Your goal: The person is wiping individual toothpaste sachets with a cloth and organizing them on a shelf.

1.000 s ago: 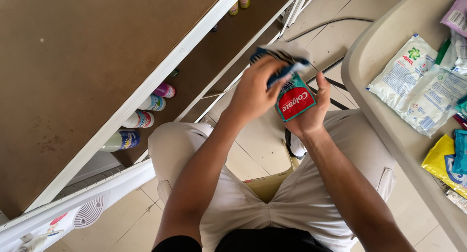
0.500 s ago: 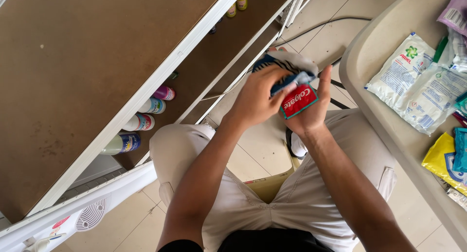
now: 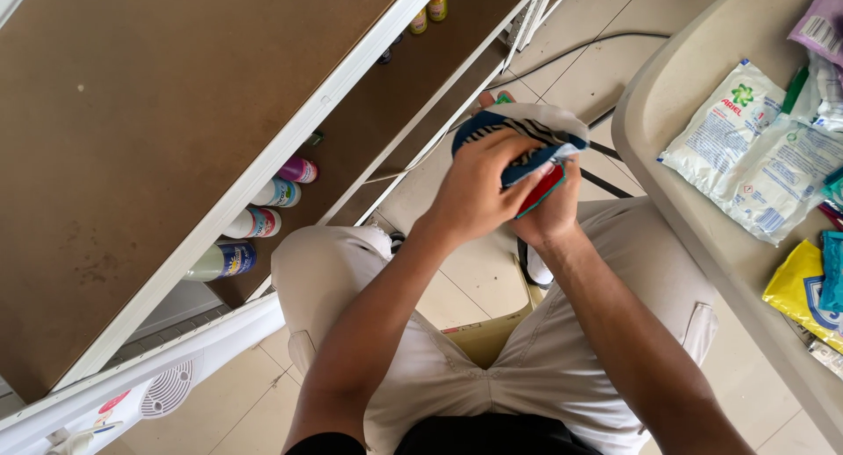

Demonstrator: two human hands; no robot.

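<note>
Though half hidden, red tube [image 3: 537, 191] in cloth [image 3: 525, 130], both hands' [image 3: 479, 187] grip clamped.

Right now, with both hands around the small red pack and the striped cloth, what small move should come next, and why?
Probably slide the left hand aside a little. It presses the striped cloth over the red pack, which the right hand cups from below, so only a sliver of red shows. Uncovering it would show which part still needs wiping.
</note>
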